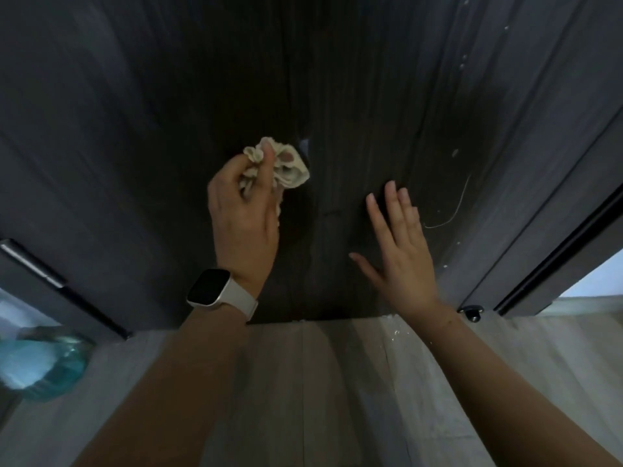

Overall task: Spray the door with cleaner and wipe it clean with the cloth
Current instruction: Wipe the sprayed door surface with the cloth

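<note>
Left hand, wearing a watch, gripped the crumpled cloth at centre frame, fingers curled round it against the dark door. Right hand lay flat on the door, fingers spread. Droplets dotted the upper right. A blurred blue bottle stood lower left on the floor.

Dim overall. Door darkest at centre, greyer toward both sides. Daylight enters at near right and near left. Bottle blurred. Wide-angle bending at edges.
</note>
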`<state>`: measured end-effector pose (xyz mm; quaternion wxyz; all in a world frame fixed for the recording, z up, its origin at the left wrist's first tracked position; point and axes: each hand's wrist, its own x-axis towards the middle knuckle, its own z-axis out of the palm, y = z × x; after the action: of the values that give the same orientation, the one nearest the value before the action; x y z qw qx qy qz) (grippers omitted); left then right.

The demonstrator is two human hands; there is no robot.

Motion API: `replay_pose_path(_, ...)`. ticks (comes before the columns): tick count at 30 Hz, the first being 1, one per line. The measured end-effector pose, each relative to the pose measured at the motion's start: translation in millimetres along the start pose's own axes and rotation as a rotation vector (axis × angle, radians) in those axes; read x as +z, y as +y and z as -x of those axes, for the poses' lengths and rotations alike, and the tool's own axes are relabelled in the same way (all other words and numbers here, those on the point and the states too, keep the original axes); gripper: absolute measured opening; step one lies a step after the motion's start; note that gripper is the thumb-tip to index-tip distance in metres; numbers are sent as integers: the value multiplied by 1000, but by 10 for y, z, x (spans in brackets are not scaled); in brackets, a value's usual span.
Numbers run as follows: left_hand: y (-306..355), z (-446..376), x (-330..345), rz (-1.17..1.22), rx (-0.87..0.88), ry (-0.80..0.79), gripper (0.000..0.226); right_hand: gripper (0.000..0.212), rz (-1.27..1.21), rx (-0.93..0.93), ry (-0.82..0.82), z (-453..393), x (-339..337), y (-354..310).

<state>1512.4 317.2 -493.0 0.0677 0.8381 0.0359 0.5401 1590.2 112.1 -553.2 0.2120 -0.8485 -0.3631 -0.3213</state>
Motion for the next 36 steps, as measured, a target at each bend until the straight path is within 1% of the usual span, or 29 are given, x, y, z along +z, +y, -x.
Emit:
replay_pose_path(4, 136, -252, 57, -7, 46, 122, 35, 83, -21, 1, 4, 13, 47, 4)
replay_pose_path(6, 227, -219, 131, 41, 119, 104, 28, 82, -30, -1, 2, 11, 70, 15)
replay_pose_path(7, 258, -113, 173, 102, 135, 46, 27, 82, -33, -5, 0, 8, 75, 26)
replay_pose_path(8, 238, 61, 217, 168, 136, -65, 31, 83, -34, -11, -3, 5, 76, 42)
replay_pose_path(9, 187, 282, 283, 186, 160, -216, 35, 84, -31, -17, -8, 3, 70, 61)
replay_pose_path(10, 107, 540, 345, 168, 208, -344, 30, 85, -28, -22, -14, 2, 63, 78)
replay_pose_path(11, 55, 766, 370, 174, 203, -484, 24, 85, -23, -26, -21, 4, 56, 86)
replay_pose_path(12, -22, 959, 411, 126, 214, -588, 22, 85, -21, -30, -26, 8, 50, 92)
replay_pose_path(13, -87, 1066, 438, 120, 202, -625, 25, 84, -24, -32, -29, 13, 48, 91)
replay_pose_path(14, -79, 1047, 438, 166, 184, -642, 28, 83, -33, -34, -29, 13, 47, 89)
replay_pose_path(16, 49, 777, 439, 206, 79, -592, 27, 81, -49, -43, -35, 13, 34, 98)
replay_pose_path(17, 151, 539, 394, 215, 33, -498, 28, 80, -46, -52, -39, 16, 24, 111)
replay_pose_path(18, 209, 323, 371, 280, 4, -373, 32, 79, -35, -61, -43, 22, 11, 129)
replay_pose_path(19, 284, 84, 340, 319, 10, -233, 35, 78, -22, -67, -47, 28, -2, 145)
replay_pose_path(20, 347, -139, 296, 300, 16, -95, 31, 77, -14, -69, -47, 33, -8, 152)
replay_pose_path(21, 416, -331, 244, 233, 48, 16, 24, 77, -16, -68, -44, 38, -10, 151)
replay_pose_path(22, 454, -449, 218, 184, 77, 95, 20, 77, -25, -64, -39, 39, -6, 145)
replay_pose_path(23, 485, -489, 231, 155, 89, 132, 21, 77, -38, -59, -36, 42, 4, 136)
replay_pose_path(24, 507, -467, 260, 159, 69, 135, 20, 77, -50, -55, -33, 43, 9, 128)
replay_pose_path(26, 518, -195, 343, 182, 66, 39, 16, 78, -71, -42, -16, 37, 13, 119)
replay_pose_path(27, 494, 7, 397, 165, 86, -71, 14, 79, -89, -32, -11, 34, 8, 114)
replay_pose_path(29, 354, 435, 490, 126, 104, -344, 7, 83, -131, -12, -18, 45, 8, 85)
replay_pose_path(31, 236, 785, 533, 55, 238, -516, 23, 84, -149, 2, -37, 76, 38, 41)
replay_pose_path(32, 195, 899, 538, 16, 294, -570, 28, 85, -149, 6, -48, 92, 57, 26)
replay_pose_path(33, 175, 956, 523, 18, 314, -613, 30, 85, -146, 7, -56, 105, 77, 22)
replay_pose_path(34, 149, 951, 500, 26, 327, -626, 33, 85, -144, 7, -59, 114, 95, 28)
replay_pose_path(36, 154, 814, 446, 13, 359, -568, 39, 83, -164, 8, -46, 121, 125, 47)
